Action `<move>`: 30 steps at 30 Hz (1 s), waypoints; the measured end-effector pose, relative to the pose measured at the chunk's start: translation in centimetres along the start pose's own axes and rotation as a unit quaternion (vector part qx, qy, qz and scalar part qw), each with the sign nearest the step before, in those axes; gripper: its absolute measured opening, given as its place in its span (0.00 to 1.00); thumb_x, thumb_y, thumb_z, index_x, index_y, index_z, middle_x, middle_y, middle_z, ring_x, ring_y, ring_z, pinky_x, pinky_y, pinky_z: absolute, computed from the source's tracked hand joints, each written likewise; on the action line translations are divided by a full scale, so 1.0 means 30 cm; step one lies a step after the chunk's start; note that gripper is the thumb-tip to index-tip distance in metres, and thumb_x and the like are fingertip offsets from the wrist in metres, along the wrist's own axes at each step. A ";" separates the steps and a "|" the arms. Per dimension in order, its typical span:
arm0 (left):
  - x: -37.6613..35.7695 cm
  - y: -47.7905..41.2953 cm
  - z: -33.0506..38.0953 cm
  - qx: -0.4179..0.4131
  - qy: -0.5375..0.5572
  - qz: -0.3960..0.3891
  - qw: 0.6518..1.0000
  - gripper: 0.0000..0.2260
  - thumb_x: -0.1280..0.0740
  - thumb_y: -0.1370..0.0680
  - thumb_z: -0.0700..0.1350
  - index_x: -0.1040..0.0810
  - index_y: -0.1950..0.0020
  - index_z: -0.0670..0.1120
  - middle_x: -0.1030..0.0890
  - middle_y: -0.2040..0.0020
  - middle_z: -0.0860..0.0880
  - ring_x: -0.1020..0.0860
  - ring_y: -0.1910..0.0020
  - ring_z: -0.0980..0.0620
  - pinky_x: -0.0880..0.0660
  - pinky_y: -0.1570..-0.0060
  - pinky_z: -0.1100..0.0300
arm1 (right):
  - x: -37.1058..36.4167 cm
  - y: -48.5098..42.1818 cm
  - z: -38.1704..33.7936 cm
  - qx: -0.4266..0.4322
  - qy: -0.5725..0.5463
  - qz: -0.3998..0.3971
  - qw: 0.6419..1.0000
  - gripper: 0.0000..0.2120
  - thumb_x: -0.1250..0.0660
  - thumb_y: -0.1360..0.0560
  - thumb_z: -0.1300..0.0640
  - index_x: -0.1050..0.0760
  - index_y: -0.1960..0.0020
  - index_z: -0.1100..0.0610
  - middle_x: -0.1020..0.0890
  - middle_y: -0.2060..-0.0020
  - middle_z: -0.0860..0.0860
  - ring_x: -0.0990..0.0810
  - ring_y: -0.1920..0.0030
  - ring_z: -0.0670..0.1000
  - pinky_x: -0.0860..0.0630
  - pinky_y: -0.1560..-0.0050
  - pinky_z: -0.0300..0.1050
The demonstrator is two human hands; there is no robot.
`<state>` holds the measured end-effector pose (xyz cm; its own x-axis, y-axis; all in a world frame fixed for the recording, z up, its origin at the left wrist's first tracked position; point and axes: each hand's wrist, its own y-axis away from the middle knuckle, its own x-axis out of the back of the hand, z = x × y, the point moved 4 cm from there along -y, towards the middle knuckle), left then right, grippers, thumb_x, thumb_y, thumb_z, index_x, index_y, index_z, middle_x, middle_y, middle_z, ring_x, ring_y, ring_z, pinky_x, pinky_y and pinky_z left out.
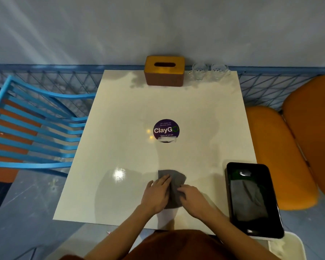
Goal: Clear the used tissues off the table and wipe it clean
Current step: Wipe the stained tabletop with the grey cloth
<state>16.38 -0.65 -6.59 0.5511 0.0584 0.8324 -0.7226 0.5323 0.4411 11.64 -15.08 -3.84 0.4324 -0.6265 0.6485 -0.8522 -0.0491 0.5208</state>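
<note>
Against a pale wall [158, 25] and a blue mesh railing [64, 81], a square white desk [129, 109] is seen from above. At its far edge a brown tissue box [164, 72] with a yellow top is set, and just to the right of it two clear glass cups [199, 71] [219, 71] are placed side by side. A round purple sticker [166, 130] marked "ClayGo" is fixed near the middle of the desk. Dull, damp-looking patches [135, 79] can be made out on the surface left of the box.

Near the front edge of the desk a grey cloth [174, 177] is spread flat on the surface. It is pressed down by the left hand [157, 194], whose fingers [165, 180] are laid straight across its left part. The right hand [193, 198] is placed on the cloth's right side; its fingers [182, 189] are bent over the fabric and appear to be gripping a fold of it. The two hands are held close together, with a strip of cloth showing between them.

A black tray [251, 166] is set at the front right corner of the desk, overhanging the near edge; something grey is seen inside it, but what it is cannot be told. A blue slatted chair [36, 128] is drawn up on the left, and two orange seats [270, 147] [317, 128] are seen on the right.
</note>
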 end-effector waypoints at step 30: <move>0.004 0.253 -0.536 0.236 0.065 0.113 0.963 0.30 0.37 0.21 0.44 0.45 0.20 0.47 0.42 0.21 0.44 0.35 0.26 0.45 0.31 0.33 0.48 | -0.366 -0.440 -0.333 0.157 0.258 0.059 0.951 0.32 0.47 0.20 0.44 0.50 0.20 0.56 0.54 0.21 0.59 0.54 0.22 0.61 0.54 0.25 0.62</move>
<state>17.66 16.97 -8.55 0.3823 0.2492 0.8898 -0.9227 0.0513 0.3821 21.10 0.22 -12.29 0.3470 -0.1796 0.9205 -0.9144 -0.2832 0.2894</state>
